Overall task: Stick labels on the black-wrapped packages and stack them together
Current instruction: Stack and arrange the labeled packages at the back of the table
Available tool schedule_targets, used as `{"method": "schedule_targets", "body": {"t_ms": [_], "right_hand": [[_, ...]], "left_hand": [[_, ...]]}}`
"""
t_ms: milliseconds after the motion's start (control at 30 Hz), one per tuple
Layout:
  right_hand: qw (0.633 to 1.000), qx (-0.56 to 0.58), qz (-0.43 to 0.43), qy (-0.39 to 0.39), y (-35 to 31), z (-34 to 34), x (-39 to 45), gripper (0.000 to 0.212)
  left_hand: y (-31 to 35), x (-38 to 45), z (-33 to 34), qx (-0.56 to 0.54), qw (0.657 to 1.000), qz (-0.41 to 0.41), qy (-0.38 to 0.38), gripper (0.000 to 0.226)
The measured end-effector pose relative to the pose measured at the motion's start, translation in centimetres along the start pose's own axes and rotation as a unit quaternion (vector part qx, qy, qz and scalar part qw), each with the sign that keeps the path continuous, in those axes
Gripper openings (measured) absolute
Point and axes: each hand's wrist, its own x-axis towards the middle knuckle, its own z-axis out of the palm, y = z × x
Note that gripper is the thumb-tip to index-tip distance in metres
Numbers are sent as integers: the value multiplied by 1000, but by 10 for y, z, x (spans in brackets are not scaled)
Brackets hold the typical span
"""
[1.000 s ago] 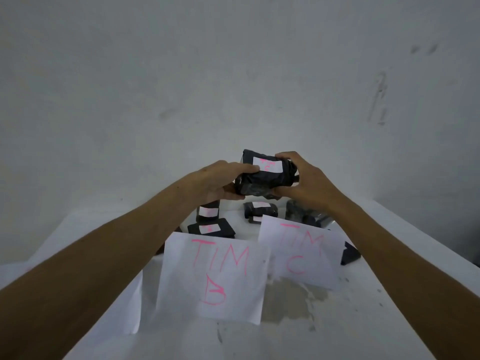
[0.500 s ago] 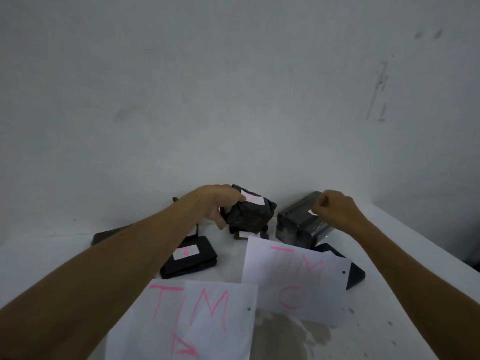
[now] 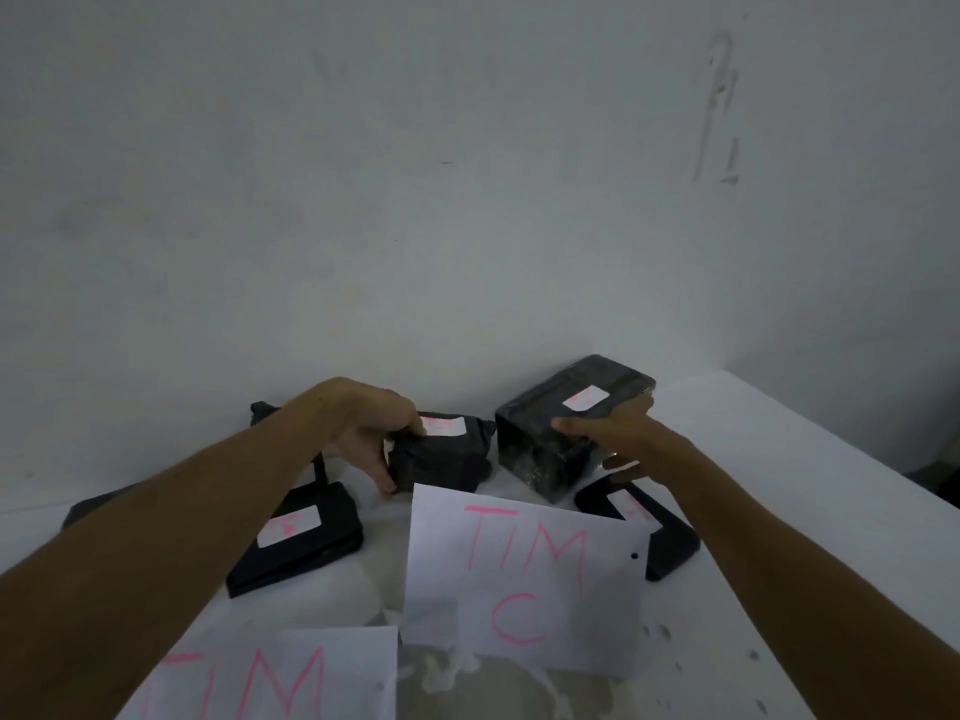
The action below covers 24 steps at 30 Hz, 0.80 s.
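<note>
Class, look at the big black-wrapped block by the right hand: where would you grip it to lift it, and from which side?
Grip the big block across its long side faces, coming from above. It lies flat, label up; the right hand touches its near side, and another package sits close on its left.

Two packages side by side at the wall — smaller package (image 3: pixel 441 454) left, larger package (image 3: pixel 566 423) right, paper sheet (image 3: pixel 524 579) in front

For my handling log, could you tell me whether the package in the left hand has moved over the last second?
Yes. The package came down from mid-air onto the table, behind the TIM C sheet.
</note>
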Motion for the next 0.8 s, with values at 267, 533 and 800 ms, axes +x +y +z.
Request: {"method": "schedule_targets", "body": {"t_ms": [267,533,800], "right_hand": [[995,98,32,-8,13,1,13,99],[995,-85,-45,-14,38,-26,-5,53],[938,-345,-8,-31,66,-21,-11,71]], "left_hand": [[1,5,-2,151,982,-108,19,62],[56,-13,30,385,910,43,146,72],[113,6,112,448,861,193,144,95]]}}
